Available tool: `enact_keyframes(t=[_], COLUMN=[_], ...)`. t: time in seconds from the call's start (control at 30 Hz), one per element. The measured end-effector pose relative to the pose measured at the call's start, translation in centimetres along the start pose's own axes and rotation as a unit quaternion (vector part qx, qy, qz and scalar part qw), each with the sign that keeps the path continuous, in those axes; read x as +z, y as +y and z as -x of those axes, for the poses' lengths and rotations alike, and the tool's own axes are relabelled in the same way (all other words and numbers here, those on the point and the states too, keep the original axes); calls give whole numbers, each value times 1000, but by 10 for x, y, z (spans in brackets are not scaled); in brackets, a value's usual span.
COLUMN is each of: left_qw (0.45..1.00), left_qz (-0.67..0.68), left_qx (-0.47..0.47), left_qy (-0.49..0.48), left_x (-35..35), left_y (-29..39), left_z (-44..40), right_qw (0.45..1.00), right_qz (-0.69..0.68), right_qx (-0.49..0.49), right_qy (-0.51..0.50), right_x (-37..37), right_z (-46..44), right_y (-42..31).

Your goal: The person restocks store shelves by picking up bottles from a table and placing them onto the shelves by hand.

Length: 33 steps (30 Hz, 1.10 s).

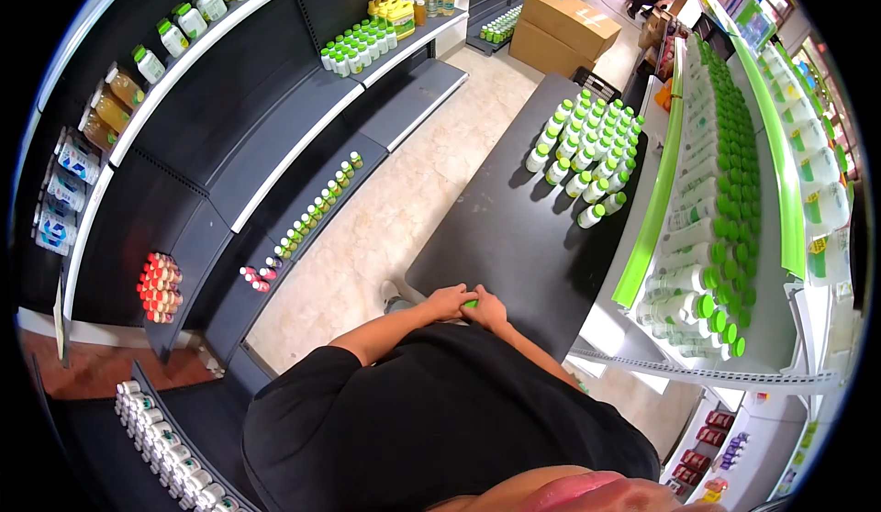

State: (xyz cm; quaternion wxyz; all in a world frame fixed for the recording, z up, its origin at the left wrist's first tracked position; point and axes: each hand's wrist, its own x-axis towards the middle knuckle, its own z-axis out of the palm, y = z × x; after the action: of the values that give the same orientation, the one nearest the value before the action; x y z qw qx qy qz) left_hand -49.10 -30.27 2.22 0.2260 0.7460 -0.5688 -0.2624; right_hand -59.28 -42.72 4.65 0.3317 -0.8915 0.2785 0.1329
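One green cap (471,304) sits between left grip (447,302) and right grip (493,310), near end of tabletop (486,246). Right pinches it; left beside it, can't tell if pinching. Anything under cap hidden. White bottles (584,157) stand beyond both grips, stocked shelf (642,255) to their right.

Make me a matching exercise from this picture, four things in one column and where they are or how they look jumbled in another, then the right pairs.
1. Green object
2. Cardboard boxes
3. Yellow jugs
4. Dark table

A. Stacked in the background
B. Bearing a group of green-capped bottles
C. At the left hand and right hand
D. On a shelf

Pairs: 1-C, 2-A, 3-D, 4-B.
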Motion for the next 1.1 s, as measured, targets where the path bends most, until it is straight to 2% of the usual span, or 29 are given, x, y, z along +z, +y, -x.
enact_keyframes(t=[0.8,1.1], left_qw=[998,999], left_qz=[17,9], left_qx=[-52,-41], left_qy=[-21,0], left_x=[-4,0], left_y=[6,4], left_z=[6,9], right_qw=[1000,1000], right_qz=[-28,-22], right_qx=[2,6], right_qy=[7,8], right_x=[5,5], right_z=[1,1], right_y=[3,2])
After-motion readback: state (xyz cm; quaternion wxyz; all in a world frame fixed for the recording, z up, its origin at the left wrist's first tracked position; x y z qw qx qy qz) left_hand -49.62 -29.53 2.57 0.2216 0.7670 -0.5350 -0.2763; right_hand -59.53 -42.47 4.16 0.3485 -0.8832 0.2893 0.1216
